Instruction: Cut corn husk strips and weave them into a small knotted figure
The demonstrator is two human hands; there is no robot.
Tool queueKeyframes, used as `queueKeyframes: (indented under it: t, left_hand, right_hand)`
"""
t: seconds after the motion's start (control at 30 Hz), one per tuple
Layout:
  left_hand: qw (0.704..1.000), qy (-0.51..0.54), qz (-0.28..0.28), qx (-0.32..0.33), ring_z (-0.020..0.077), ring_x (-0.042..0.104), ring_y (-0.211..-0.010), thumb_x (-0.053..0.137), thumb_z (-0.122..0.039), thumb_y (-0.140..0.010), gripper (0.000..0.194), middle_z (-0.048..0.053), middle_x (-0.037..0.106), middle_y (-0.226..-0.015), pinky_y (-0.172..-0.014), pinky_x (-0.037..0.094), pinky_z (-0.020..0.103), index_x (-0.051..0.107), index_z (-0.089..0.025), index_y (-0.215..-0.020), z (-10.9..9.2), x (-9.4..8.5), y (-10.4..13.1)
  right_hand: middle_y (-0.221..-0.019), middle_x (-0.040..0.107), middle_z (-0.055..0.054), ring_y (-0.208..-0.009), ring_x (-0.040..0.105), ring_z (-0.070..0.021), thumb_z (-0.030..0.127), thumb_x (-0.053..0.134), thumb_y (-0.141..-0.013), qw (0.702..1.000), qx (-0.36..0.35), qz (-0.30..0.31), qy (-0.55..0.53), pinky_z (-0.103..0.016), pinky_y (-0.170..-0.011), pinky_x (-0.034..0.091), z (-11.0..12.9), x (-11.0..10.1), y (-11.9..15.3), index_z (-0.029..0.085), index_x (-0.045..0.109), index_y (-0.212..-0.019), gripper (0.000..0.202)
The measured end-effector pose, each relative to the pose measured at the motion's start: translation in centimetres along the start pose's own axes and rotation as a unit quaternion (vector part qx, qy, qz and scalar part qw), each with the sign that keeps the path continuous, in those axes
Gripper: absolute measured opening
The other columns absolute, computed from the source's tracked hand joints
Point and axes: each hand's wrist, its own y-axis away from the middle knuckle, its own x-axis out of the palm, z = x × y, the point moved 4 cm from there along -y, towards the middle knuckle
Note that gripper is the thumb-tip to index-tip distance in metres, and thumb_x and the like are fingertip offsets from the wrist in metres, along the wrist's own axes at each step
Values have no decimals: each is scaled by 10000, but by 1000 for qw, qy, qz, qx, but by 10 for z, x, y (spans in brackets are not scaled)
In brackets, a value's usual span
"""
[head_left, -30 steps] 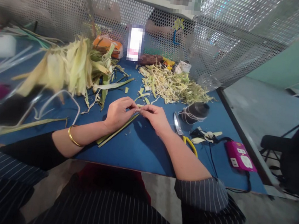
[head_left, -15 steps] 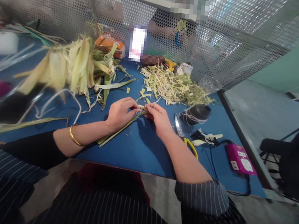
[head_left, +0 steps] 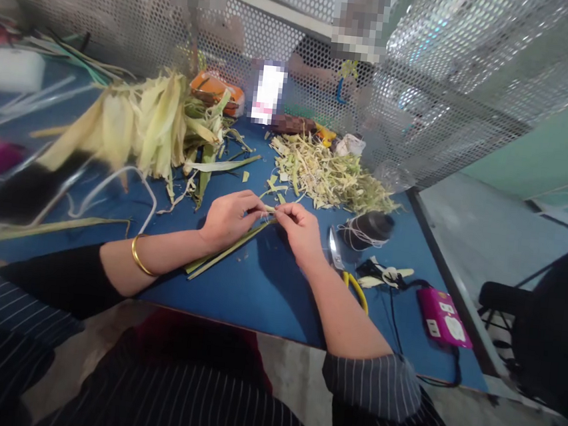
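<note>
Over the blue table, my left hand (head_left: 230,221) pinches a narrow corn husk strip between thumb and fingers. My right hand (head_left: 300,235) is closed on the same piece, its fingertips almost touching those of the left. Long green lengths of the husk strip (head_left: 230,251) run down and to the left under my left hand. A thin pale thread seems to show between the fingertips, but the small details there are hidden. Scissors (head_left: 336,251) with yellow handles lie just right of my right wrist, beside a black spool of thread (head_left: 371,229).
Corn husks (head_left: 156,124) are heaped at the left, and shredded husk pieces (head_left: 323,170) are piled behind my hands. A lit phone (head_left: 268,94) stands against a perforated metal screen (head_left: 413,118). A purple power strip (head_left: 445,317) with a black cord sits near the right edge.
The view has shifted slightly, so the table's contents sit a little differently in the picture. Both hands stay together on the husk strip, with only small finger movement.
</note>
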Motion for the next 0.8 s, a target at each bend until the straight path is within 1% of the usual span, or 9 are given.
queueKeyframes:
  t: [0.1,0.27,0.4,0.5,0.57,0.63,0.67,0.73,0.8]
  left_hand:
    - [1000,-4,8,7,151,586,-773,521,-295,-879,176,26,654,-823,-705,416,282,652,-205,-804,1,1,0]
    - [999,-31,25,0,155,582,-766,472,-323,-907,218,29,648,-817,-686,399,282,620,-202,-803,0,2,-1]
    - [993,-107,26,-29,163,555,-701,481,-273,-880,196,27,631,-756,-624,353,295,569,-196,-722,6,3,-3]
    - [985,-160,31,-51,168,535,-668,483,-246,-852,192,31,617,-714,-596,321,306,530,-191,-674,11,5,-3]
    - [982,-174,32,-61,169,531,-671,464,-225,-848,185,34,615,-711,-597,316,308,518,-189,-674,13,6,-3]
    - [982,-174,35,-66,166,526,-672,444,-209,-848,180,36,615,-712,-594,313,305,518,-187,-685,14,7,-2]
    - [982,-168,38,-70,164,523,-668,440,-205,-847,179,37,616,-713,-589,310,303,523,-186,-690,14,7,-2]
    - [986,-138,45,-86,157,521,-657,454,-208,-838,176,36,624,-711,-577,308,294,541,-184,-687,16,7,-3]
    - [990,-68,44,-114,145,524,-639,492,-229,-825,171,29,635,-698,-579,325,282,576,-180,-684,19,7,-4]
  right_hand:
    - [-905,611,-39,-859,561,-162,260,557,-812,993,-73,-14,88,-303,-807,437,7,-2,1,206,583,-715,114]
    - [-905,594,-49,-872,562,-179,211,529,-830,979,-112,-29,167,-324,-811,443,12,-5,4,215,578,-753,92]
    - [-950,571,-62,-927,555,-189,156,500,-834,964,-158,-64,204,-333,-812,444,23,-11,7,210,575,-762,118]
    - [-938,556,-60,-918,549,-193,146,506,-823,961,-167,-82,207,-348,-808,441,26,-15,8,205,571,-740,121]
    - [-928,571,-54,-893,555,-183,163,517,-822,973,-148,-61,163,-346,-801,440,24,-13,8,201,560,-716,120]
    - [-955,610,-50,-844,574,-162,209,510,-842,993,-99,-6,69,-327,-760,446,19,-6,7,198,539,-706,140]
    - [-981,629,-48,-805,586,-148,241,500,-857,997,-67,29,8,-316,-730,450,17,-2,7,199,526,-714,151]
    - [-1012,655,-40,-729,610,-125,300,483,-878,990,1,89,-108,-297,-676,456,11,7,7,206,498,-751,160]
    - [-932,672,-24,-679,626,-118,330,481,-884,976,51,112,-179,-282,-641,455,6,13,7,212,481,-784,154]
